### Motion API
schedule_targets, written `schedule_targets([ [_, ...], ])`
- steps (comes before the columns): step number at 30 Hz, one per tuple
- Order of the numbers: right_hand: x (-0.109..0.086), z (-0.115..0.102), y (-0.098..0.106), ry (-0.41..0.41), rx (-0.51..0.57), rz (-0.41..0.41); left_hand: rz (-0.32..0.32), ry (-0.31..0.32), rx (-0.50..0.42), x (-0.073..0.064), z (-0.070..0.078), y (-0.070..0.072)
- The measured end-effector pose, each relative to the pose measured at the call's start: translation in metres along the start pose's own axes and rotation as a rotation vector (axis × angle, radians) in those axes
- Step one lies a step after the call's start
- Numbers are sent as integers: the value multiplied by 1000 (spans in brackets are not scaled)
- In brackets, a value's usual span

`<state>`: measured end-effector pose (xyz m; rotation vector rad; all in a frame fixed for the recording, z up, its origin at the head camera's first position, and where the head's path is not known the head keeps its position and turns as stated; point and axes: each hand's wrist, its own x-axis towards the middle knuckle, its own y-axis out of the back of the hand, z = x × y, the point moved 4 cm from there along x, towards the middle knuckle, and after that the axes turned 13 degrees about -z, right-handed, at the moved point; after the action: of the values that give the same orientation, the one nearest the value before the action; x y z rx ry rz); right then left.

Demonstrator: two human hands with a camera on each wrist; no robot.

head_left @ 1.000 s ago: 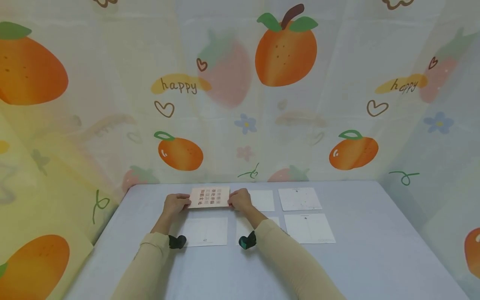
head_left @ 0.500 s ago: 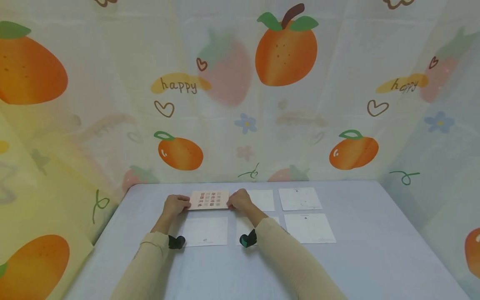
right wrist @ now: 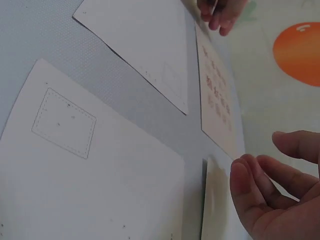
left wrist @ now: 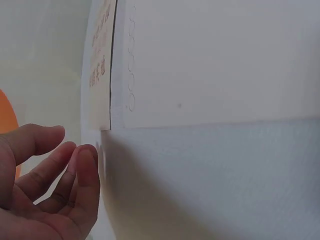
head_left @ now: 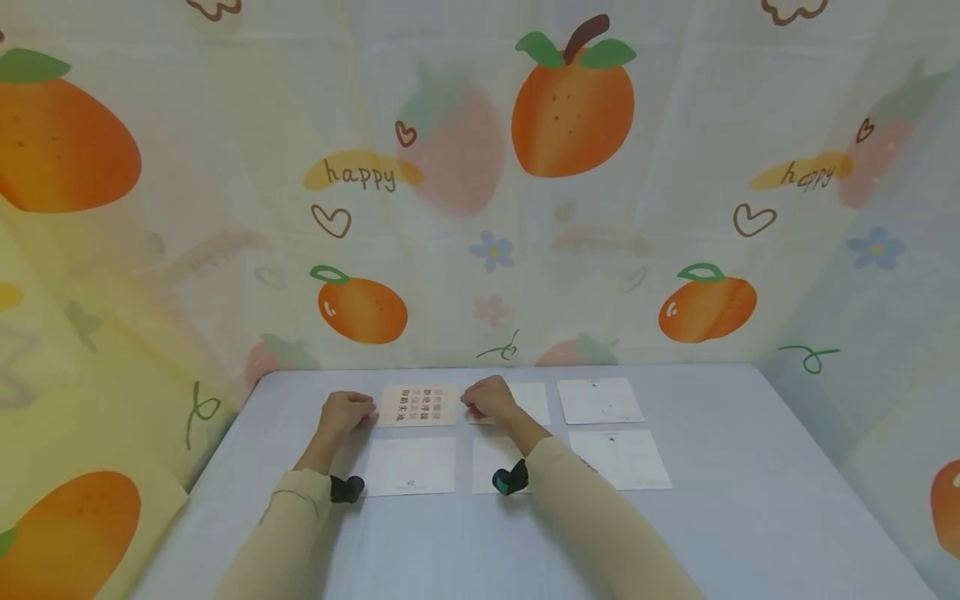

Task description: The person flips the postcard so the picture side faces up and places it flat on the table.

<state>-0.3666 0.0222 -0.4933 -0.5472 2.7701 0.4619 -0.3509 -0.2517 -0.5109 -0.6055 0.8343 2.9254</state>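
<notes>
A cream card with printed red and grey characters (head_left: 420,405) lies flat at the back left of the table, its long side toward me. Just off its left edge is my left hand (head_left: 347,412), fingers loosely curved. In the left wrist view, thumb and fingers of that left hand (left wrist: 55,185) stand apart with nothing between them. My right hand (head_left: 491,398) hovers by the card's right edge, partly covering a white card (head_left: 532,402). Seen from the right wrist, the right hand (right wrist: 275,195) is loosely curved and holds nothing, close to the corner of the printed card (right wrist: 215,90).
Several white cards lie in two rows: one front left (head_left: 410,467), one front middle (head_left: 491,467) partly behind the right arm, one back right (head_left: 600,402) and one front right (head_left: 622,460). A fruit-patterned curtain (head_left: 570,275) stands behind the table (head_left: 750,517).
Both hands have let go of the printed card and moved slightly outward from its edges. The card has come down a little toward me and now lies flat on the table.
</notes>
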Motion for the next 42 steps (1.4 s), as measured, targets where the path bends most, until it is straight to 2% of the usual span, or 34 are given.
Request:
schedule_targets([
  [12, -23, 2, 22, 111, 28, -32, -20, -90, -59, -17, 28, -22],
  [15, -29, 4, 30, 111, 48, -3, -23, -114, -62, -19, 34, -29],
  [21, -34, 7, 43, 120, 61, 72, -35, -160, -128, -20, 47, -47],
  [27, -39, 8, 51, 127, 49, 97, -57, -183, -168, -20, 57, -66],
  [42, -38, 26, 72, 94, -25, 157, -67, -207, -183, -17, 68, -95],
])
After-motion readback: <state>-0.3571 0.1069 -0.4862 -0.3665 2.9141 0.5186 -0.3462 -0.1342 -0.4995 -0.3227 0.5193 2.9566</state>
